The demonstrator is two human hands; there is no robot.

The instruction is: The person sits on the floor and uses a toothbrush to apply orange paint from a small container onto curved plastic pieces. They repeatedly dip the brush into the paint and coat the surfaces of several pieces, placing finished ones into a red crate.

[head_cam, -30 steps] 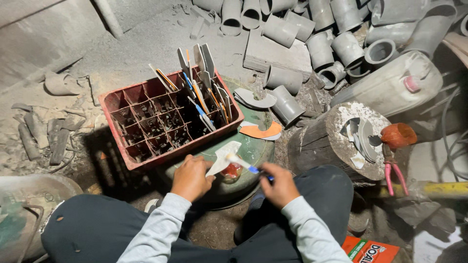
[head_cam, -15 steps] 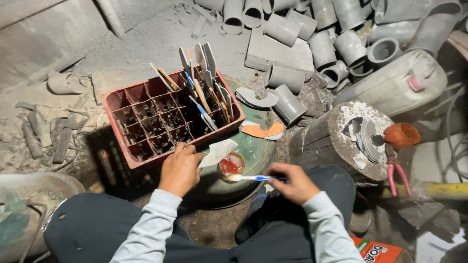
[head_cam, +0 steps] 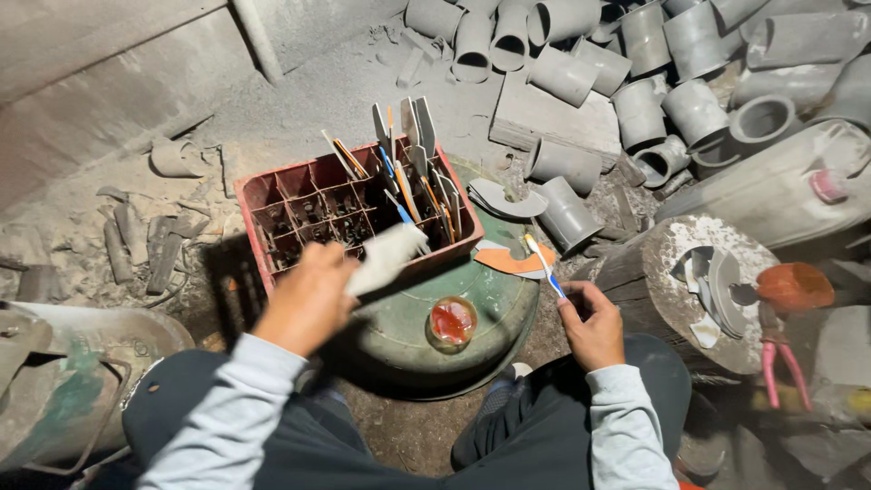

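Note:
My left hand [head_cam: 307,301] is raised over the near edge of a red divided crate [head_cam: 337,210] and grips a pale curved plastic piece [head_cam: 386,256]. My right hand [head_cam: 592,325] holds a small brush with a blue handle [head_cam: 544,265], its bristle end pointing up and away. Between my hands, a small round tin of red-orange paste [head_cam: 453,320] sits open on a green metal drum lid [head_cam: 490,290]. Several finished pieces with coloured edges [head_cam: 408,172] stand upright in the crate's far compartments.
Grey pipe sections [head_cam: 635,82] are piled at the back right. A wooden stump [head_cam: 689,290] with cut scraps and an orange cap [head_cam: 795,285] stands to the right, pink-handled pliers [head_cam: 778,367] beside it. A dented metal can [head_cam: 63,381] lies at left; dusty scraps [head_cam: 136,245] litter the ground.
My hands have separated: the left lifted the pale piece up toward the crate, and the right swung the brush away to the right, uncovering the tin of red paste.

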